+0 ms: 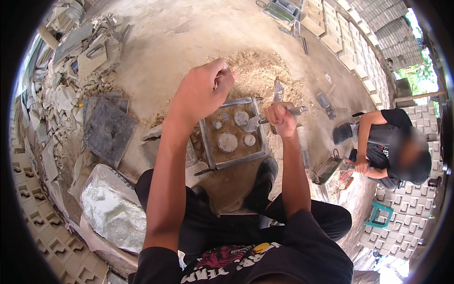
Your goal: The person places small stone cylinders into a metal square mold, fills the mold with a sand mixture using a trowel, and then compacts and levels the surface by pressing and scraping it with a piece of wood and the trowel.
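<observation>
A square grey frame [261,155] lies on the ground before me, filled with packed brown sand [240,128]. Several round, dust-coated pieces of different sizes are set in the sand, the widest disc [227,142] at the near side. My left hand [204,90] is raised over the frame's far left corner, fingers curled inward; whatever they may hold is hidden. At the frame's right side, my right hand [282,119] grips a small trowel [253,124], its blade pointing left over the frame's right edge. Just beyond that hand, another pointed blade [278,90] rests by the loose sand.
Loose sand [257,64] is heaped beyond the frame. To the left are dark flat plates [109,130], rubble [61,102] and an opened sack of white powder [111,208]. A co-worker [378,142] crouches at the right, near a teal stool [379,215]. Pale blocks [343,40] line the far right.
</observation>
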### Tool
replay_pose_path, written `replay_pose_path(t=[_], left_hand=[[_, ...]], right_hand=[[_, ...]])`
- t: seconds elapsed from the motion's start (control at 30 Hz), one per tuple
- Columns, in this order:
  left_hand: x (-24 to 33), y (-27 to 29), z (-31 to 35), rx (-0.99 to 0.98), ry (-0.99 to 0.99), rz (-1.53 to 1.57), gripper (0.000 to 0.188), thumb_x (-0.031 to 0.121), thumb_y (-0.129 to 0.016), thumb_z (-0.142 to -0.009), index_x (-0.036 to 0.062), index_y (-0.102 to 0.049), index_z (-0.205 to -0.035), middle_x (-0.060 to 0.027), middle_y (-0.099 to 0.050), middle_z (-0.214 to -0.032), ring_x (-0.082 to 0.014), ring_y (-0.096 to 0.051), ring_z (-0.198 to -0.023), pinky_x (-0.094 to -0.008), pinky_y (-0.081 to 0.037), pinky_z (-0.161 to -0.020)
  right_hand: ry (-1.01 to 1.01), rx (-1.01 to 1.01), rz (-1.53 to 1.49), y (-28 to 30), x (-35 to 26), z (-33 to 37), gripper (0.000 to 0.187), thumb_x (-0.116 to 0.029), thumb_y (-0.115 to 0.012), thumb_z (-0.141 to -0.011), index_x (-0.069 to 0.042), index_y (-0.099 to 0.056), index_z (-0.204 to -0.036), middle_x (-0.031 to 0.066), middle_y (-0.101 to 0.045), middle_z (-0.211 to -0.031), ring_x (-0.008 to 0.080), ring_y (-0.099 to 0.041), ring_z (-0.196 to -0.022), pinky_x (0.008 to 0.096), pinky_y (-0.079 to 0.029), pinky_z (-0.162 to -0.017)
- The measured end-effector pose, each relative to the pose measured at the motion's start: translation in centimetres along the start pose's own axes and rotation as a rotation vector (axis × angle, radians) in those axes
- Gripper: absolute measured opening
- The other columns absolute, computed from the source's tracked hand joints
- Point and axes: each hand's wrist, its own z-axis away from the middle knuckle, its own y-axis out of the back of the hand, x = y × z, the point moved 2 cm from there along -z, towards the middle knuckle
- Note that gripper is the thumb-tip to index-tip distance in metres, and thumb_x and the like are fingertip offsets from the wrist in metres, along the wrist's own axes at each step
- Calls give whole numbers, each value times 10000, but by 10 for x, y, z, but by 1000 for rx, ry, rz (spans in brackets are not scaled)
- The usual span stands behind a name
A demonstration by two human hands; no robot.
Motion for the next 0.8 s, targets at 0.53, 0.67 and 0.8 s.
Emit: replay_pose_path(t=[0.53,0.67,0.8], left_hand=[[2,-16,0,-49,-18,-1,249,190,-639,-907,-38,-565,-840,-121,-574,-649,-155,-507,-585,-315,-436,-575],[2,-13,-1,-12,-78,-14,238,184,-632,-910,-36,-567,-845,-135,-580,-660,-178,-522,-587,-319,-440,-583],[3,-12,2,-41,-44,-34,237,190,-627,-913,-33,-573,-854,-142,-592,-676,-198,-539,-593,-322,-446,-594]], right_hand=[[13,173,131,3,-16,11,325,-86,-487,-842,-72,-394,-530,-5,-358,-503,94,-302,-441,272,-227,-417],[-13,195,31,10,-29,4,307,-59,-490,-765,-77,-365,-486,4,-354,-487,100,-302,-433,277,-222,-397],[-47,142,26,18,-12,11,307,-38,-479,-697,-101,-303,-453,7,-330,-467,101,-276,-422,287,-201,-392]])
